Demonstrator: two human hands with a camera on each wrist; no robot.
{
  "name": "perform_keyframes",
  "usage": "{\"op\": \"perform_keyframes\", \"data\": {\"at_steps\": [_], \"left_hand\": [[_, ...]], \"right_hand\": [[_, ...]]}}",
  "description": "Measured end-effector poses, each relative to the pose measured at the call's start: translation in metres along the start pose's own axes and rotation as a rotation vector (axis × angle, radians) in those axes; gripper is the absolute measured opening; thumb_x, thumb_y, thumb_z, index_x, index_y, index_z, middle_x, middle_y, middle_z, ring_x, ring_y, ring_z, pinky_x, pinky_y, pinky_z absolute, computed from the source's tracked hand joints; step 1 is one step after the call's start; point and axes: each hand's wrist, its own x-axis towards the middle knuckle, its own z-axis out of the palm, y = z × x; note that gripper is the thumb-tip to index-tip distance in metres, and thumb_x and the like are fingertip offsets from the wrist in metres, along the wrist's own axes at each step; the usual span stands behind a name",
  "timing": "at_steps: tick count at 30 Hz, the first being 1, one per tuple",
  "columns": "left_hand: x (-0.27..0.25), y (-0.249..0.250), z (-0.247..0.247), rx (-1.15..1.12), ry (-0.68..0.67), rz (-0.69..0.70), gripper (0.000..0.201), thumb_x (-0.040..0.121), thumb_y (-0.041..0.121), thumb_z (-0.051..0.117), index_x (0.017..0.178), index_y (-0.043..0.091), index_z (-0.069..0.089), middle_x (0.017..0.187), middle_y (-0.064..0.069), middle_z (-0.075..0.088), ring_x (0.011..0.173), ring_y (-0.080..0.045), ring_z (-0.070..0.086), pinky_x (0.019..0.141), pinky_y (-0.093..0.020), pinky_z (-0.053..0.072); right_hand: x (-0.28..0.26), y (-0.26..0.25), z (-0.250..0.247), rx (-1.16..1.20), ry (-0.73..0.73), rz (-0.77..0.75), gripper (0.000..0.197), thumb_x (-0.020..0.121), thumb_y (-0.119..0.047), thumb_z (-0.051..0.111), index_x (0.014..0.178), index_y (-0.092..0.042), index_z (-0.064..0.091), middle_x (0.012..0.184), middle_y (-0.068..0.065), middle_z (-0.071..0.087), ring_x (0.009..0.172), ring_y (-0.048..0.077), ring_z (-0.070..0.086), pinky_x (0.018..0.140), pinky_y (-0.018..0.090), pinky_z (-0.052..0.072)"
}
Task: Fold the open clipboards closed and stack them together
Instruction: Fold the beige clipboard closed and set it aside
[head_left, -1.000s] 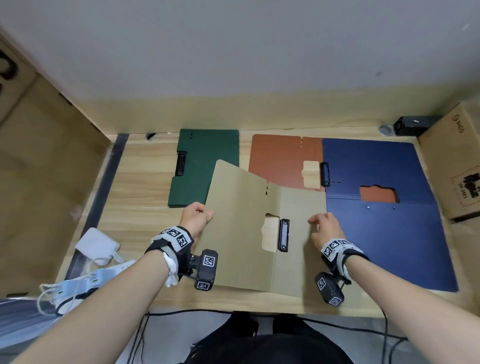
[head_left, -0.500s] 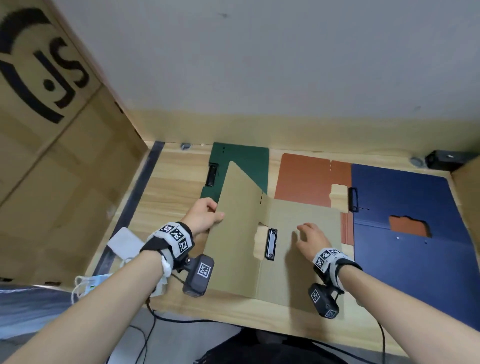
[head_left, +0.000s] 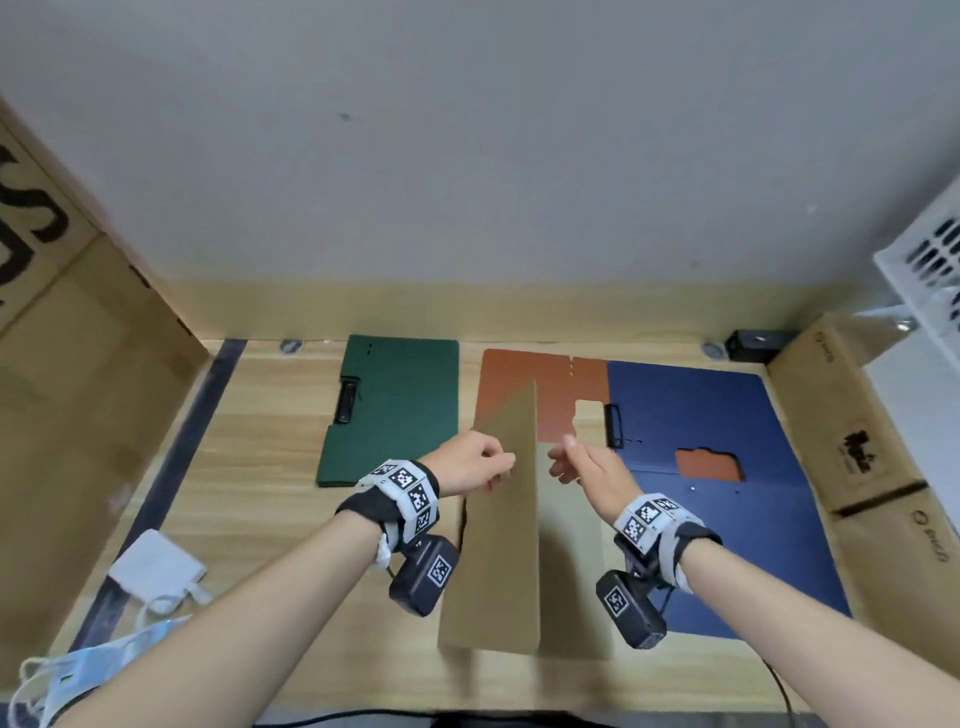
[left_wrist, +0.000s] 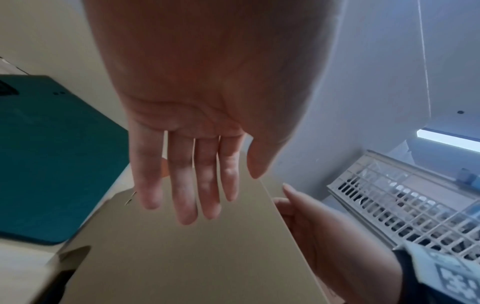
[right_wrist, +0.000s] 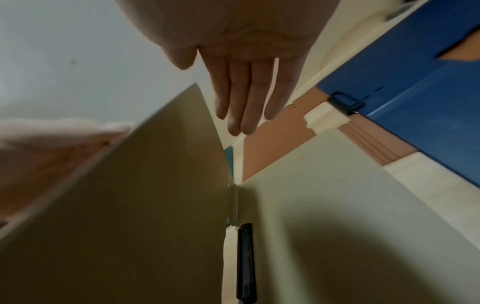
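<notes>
Left hand (head_left: 470, 464) presses straight fingers (left_wrist: 182, 185) against the raised tan cover (head_left: 498, 519); right hand (head_left: 592, 465) hovers relaxed, empty, just beyond its edge.

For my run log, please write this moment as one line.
step: folding tan clipboard | left hand: pushing cover, half raised | right hand: open, beside cover edge | green clipboard: closed | stack: not started

The worktop (head_left: 270, 499) is pale wood-grain, smooth. The tan clipboard (head_left: 498, 545) looks like matt card with a black metal clip (right_wrist: 245, 261) (faintly glossy). At ten o'clock, the green clipboard (head_left: 400, 410) is equally matt.
</notes>
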Motion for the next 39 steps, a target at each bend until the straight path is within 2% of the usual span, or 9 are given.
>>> {"op": "perform_keyframes", "data": {"at_steps": [5, 10, 17, 24, 27, 29, 31, 34, 39], "left_hand": [[0.026, -0.019, 0.028, 0.046, 0.006, -0.084, 0.027, 0.089, 0.034, 0.048, 0.082, 0.016, 0.067, 0.089, -0.004, 0.075, 0.088, -0.023, 0.070, 0.086, -0.036, 0.054], [0.040, -0.062, 0.055, 0.079, 0.129, -0.222, 0.021, 0.090, 0.024, 0.048, 0.099, 0.019, 0.067, 0.105, -0.002, 0.071, 0.101, -0.024, 0.065, 0.092, -0.037, 0.051], [0.045, -0.110, 0.097, -0.023, 0.228, -0.493, 0.051, 0.088, 0.016, 0.054, 0.139, 0.010, 0.048, 0.141, -0.008, 0.053, 0.128, -0.027, 0.051, 0.106, -0.034, 0.038], [0.067, -0.123, 0.111, -0.181, 0.323, -0.536, 0.046, 0.086, 0.012, 0.059, 0.131, 0.004, 0.053, 0.127, -0.010, 0.061, 0.117, -0.028, 0.058, 0.097, -0.033, 0.045], [0.078, -0.116, 0.102, -0.262, 0.285, -0.571, 0.003, 0.083, 0.010, 0.063, 0.086, 0.009, 0.062, 0.090, -0.009, 0.064, 0.087, -0.027, 0.061, 0.075, -0.030, 0.045], [0.090, -0.122, 0.100, -0.320, 0.248, -0.566, 0.028, 0.082, 0.008, 0.062, 0.059, 0.014, 0.048, 0.068, -0.008, 0.055, 0.070, -0.024, 0.053, 0.066, -0.028, 0.039], [0.093, -0.127, 0.096, -0.353, 0.229, -0.534, 0.027, 0.085, 0.010, 0.059, 0.062, 0.015, 0.046, 0.074, -0.011, 0.058, 0.072, -0.026, 0.057, 0.071, -0.029, 0.045], [0.097, -0.137, 0.090, -0.436, 0.230, -0.467, 0.007, 0.089, 0.017, 0.052, 0.083, 0.019, 0.055, 0.098, -0.016, 0.069, 0.094, -0.035, 0.068, 0.091, -0.047, 0.053], [0.087, -0.138, 0.051, -0.421, 0.351, -0.398, 0.012, 0.094, 0.020, 0.050, 0.098, 0.013, 0.059, 0.100, -0.014, 0.069, 0.095, -0.034, 0.066, 0.088, -0.045, 0.054]], "right_hand": [[-0.001, 0.034, -0.015, 0.073, 0.019, 0.199, 0.060, 0.088, -0.061, 0.038, 0.091, -0.008, 0.066, 0.090, 0.014, 0.068, 0.073, 0.019, 0.061, 0.073, 0.037, 0.049], [0.002, 0.074, -0.016, -0.143, -0.018, 0.249, 0.025, 0.087, -0.035, 0.051, 0.100, -0.018, 0.065, 0.095, 0.005, 0.070, 0.087, 0.024, 0.063, 0.081, 0.040, 0.053], [0.013, 0.112, 0.000, -0.365, -0.120, 0.393, 0.023, 0.085, -0.024, 0.057, 0.102, -0.010, 0.052, 0.105, 0.008, 0.057, 0.091, 0.027, 0.053, 0.078, 0.031, 0.042], [0.016, 0.127, 0.011, -0.437, -0.041, 0.418, 0.045, 0.081, -0.021, 0.061, 0.124, -0.013, 0.050, 0.120, 0.009, 0.046, 0.093, 0.027, 0.055, 0.084, 0.032, 0.045], [0.017, 0.129, 0.013, -0.409, -0.001, 0.457, 0.049, 0.081, -0.021, 0.064, 0.127, -0.014, 0.049, 0.123, 0.008, 0.045, 0.101, 0.027, 0.057, 0.088, 0.034, 0.045], [0.018, 0.128, 0.013, -0.383, 0.029, 0.482, 0.057, 0.079, -0.022, 0.065, 0.132, -0.013, 0.046, 0.125, 0.008, 0.046, 0.106, 0.027, 0.057, 0.093, 0.035, 0.046], [0.019, 0.124, 0.015, -0.351, 0.052, 0.494, 0.057, 0.076, -0.024, 0.068, 0.130, -0.015, 0.048, 0.124, 0.008, 0.048, 0.101, 0.025, 0.058, 0.092, 0.034, 0.048], [0.022, 0.117, 0.021, -0.277, 0.095, 0.486, 0.056, 0.069, -0.029, 0.072, 0.121, -0.019, 0.055, 0.116, 0.006, 0.054, 0.092, 0.021, 0.060, 0.088, 0.038, 0.052], [0.027, 0.096, 0.040, -0.177, 0.126, 0.397, 0.053, 0.078, -0.031, 0.072, 0.126, -0.020, 0.055, 0.116, 0.000, 0.059, 0.095, 0.015, 0.059, 0.084, 0.031, 0.050]]}}
